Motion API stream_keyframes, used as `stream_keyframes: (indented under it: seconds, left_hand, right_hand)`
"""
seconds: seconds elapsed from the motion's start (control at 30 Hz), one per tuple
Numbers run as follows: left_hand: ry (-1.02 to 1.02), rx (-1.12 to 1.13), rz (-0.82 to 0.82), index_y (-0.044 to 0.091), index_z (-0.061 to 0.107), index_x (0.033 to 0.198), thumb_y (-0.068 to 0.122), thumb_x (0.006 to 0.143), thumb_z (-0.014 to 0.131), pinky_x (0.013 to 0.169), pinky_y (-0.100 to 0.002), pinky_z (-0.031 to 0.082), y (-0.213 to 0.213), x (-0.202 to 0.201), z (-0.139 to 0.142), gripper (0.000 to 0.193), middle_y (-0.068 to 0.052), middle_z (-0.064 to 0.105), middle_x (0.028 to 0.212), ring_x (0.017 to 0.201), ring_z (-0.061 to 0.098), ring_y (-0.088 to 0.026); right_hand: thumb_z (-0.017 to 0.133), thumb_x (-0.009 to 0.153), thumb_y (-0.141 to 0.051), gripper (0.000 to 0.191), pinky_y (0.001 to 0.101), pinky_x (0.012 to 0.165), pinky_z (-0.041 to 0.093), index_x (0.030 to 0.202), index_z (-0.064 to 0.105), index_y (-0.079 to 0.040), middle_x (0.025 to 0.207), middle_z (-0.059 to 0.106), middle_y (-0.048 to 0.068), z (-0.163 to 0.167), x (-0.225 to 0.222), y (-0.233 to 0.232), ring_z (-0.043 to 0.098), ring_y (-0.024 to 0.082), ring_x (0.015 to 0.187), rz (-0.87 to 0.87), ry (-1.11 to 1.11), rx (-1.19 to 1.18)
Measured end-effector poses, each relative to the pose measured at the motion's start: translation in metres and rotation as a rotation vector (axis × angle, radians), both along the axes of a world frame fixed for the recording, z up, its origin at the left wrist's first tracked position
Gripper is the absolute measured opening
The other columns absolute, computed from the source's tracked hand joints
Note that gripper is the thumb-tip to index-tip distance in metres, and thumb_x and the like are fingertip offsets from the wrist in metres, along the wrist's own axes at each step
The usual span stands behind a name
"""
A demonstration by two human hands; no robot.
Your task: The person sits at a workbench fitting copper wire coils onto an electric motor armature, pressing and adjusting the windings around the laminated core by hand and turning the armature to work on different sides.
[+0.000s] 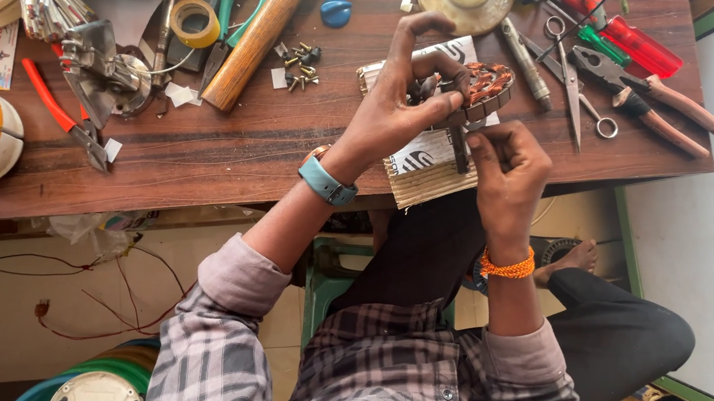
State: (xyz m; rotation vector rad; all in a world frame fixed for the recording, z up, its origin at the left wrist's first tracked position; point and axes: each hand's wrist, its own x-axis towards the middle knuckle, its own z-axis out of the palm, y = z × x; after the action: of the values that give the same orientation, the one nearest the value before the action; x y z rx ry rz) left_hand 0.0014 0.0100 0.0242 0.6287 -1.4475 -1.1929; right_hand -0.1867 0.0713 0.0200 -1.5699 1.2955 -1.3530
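- Nearest the lens, checked grey sleeves run up to both hands over the edge of the brown wooden workbench (219, 153).
- Left hand (395, 104), wearing a blue wristband, grips the round metal motor core wound with copper wire (487, 89), fingers curled over its near rim and holding it tilted just above the bench.
- Right hand (504, 167), with an orange thread at the wrist, is clenched around a dark, slim tool (459, 147) whose tip meets the core's lower edge; what kind of tool it is cannot be told.
- Under both hands lies a piece of corrugated cardboard with a printed sheet (424, 167).
- Right of the core lie steel scissors (575, 85) and brown-handled pliers (657, 107).
- Beyond the left hand sit loose screws (300, 65) and a wooden hammer handle (256, 39).
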Motion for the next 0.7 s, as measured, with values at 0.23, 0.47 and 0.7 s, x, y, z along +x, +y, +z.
stream_keyframes:
  seconds: [0.23,0.47,0.7]
  left_hand:
    - [-0.615,-0.410,0.546,0.019,0.056,0.136,0.026,0.083,0.089,0.093,-0.038,0.051,0.026,-0.032,0.010,0.063,0.000,0.064,0.110,0.105,0.057,-0.021]
    - [-0.612,-0.517,0.612,0.018,0.064,0.131,0.016,0.084,0.088,0.099,-0.041,0.053,0.028,-0.033,0.000,0.052,-0.001,0.061,0.121,0.112,0.057,-0.025]
    - [-0.634,-0.544,0.642,0.016,0.063,0.131,0.012,0.083,0.086,0.099,-0.042,0.052,0.029,-0.035,-0.001,0.053,-0.003,0.060,0.122,0.114,0.057,-0.026]
  right_hand:
    - [0.074,0.101,-0.015,0.017,0.0205,0.060,0.037,0.098,0.068,0.001,0.078,0.062,-0.001,-0.015,-0.015,0.012,0.049,0.004,0.068,-0.099,0.087,0.042]
    - [0.074,0.110,-0.023,0.024,0.0195,0.074,0.045,0.102,0.068,-0.001,0.089,0.064,-0.003,0.008,-0.062,-0.005,0.057,0.004,0.082,-0.061,0.133,-0.138]
    - [0.077,0.109,-0.017,0.020,0.0216,0.058,0.035,0.100,0.068,-0.001,0.078,0.057,-0.003,0.045,-0.054,-0.044,0.046,0.005,0.069,0.007,0.270,-0.237]
